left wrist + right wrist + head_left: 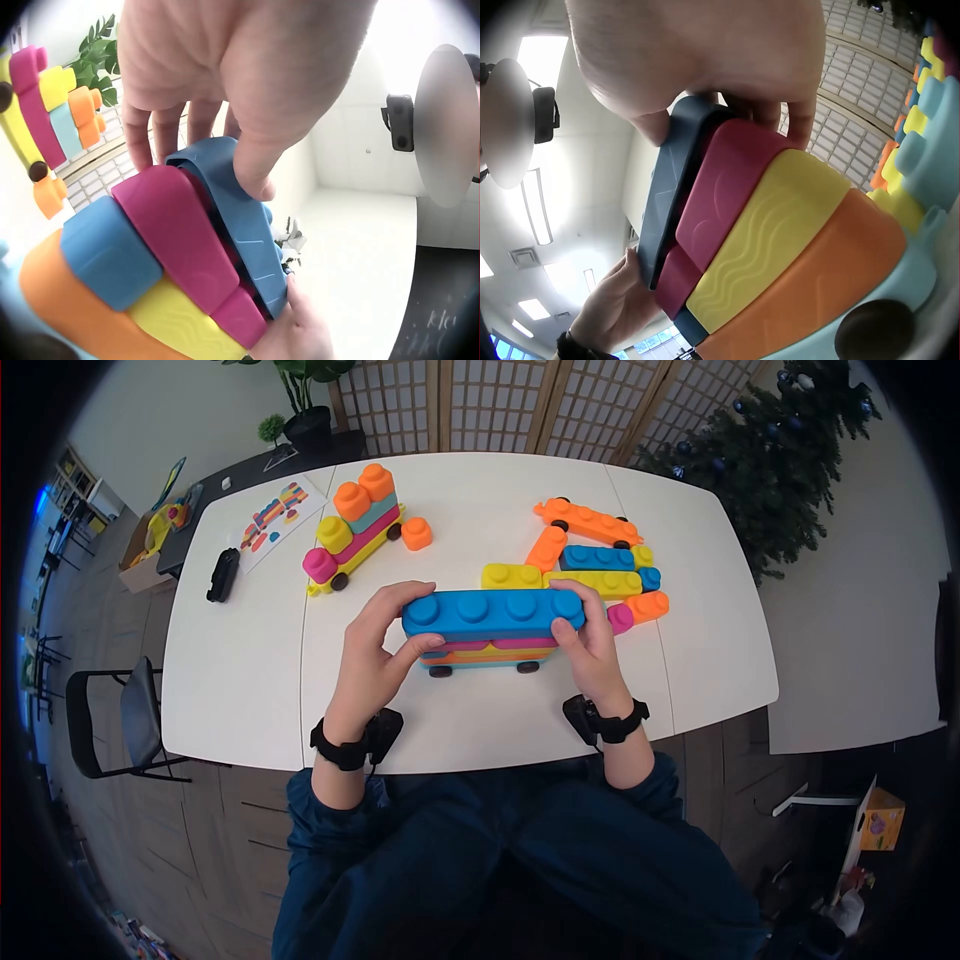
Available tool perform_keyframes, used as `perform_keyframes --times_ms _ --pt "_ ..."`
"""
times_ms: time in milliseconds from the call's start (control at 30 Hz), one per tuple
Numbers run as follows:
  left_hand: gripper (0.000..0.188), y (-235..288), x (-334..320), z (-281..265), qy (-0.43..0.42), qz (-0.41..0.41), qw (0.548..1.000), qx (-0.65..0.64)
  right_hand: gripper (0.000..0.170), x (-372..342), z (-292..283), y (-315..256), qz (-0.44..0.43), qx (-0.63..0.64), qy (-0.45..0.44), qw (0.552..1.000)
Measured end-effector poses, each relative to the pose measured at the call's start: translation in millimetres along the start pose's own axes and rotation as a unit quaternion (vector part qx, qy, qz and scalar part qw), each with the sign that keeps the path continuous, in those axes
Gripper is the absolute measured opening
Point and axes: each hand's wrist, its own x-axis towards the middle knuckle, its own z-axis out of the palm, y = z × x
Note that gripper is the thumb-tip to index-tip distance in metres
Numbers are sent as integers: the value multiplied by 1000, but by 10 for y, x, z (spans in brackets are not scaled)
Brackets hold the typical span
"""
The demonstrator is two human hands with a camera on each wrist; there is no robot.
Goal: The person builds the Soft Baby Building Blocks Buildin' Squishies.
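A long blue block (pixel 493 622) with a row of round studs on top is gripped at its left end by my left hand (pixel 368 645) and at its right end by my right hand (pixel 597 657). Thumbs are on the near side, fingers on the far side. Beneath it stands a stack with magenta blocks (pixel 727 191), a yellow block (pixel 769 225), a blue block (pixel 111 251) and an orange block (pixel 810 274) on a light blue wheeled base (pixel 922 274). Both wrist views show a narrow dark gap between the long block and the magenta ones.
Back left on the white table (pixel 230 690) are another block vehicle (pixel 362 542), a loose orange block (pixel 417 534), a printed sheet (pixel 275 525) and a black case (pixel 223 575). Several loose blocks and an orange wheeled base (pixel 590 523) lie back right. A black chair (pixel 140 710) stands left.
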Motion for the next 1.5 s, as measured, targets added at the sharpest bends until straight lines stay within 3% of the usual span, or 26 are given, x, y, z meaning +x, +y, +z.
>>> perform_keyframes --times_ms 833,933,1000,1033,1133,1200,1233,1300,1367,1500 --pt "51 -223 -94 114 31 -28 994 -96 45 -29 80 147 29 65 -12 997" --pt "49 -211 -41 19 8 -14 997 -81 45 -27 54 136 33 54 -10 998" --pt "47 -214 69 -151 -110 -7 983 -147 45 -32 30 133 28 55 -7 998" --pt "47 -252 144 -191 -111 -5 983 -148 45 -42 20 131 26 57 -6 998" --pt "46 -420 481 -268 -83 -43 989 -111 45 -53 33 101 37 66 -6 997" --pt "48 -684 760 -216 -31 -67 992 100 45 -46 43 115 33 67 -3 997" --pt "48 -828 862 -190 -32 -65 992 100 45 -46 43 121 29 66 -1 997" --pt "46 -1110 1012 -107 -43 -5 953 299 45 -49 45 123 26 62 0 998" --pt "45 -1219 1100 -13 -52 8 943 328 45 -48 38 124 23 59 1 998" --pt "49 -1281 1220 102 -83 -55 912 399 45 -59 40 120 28 63 -2 998"
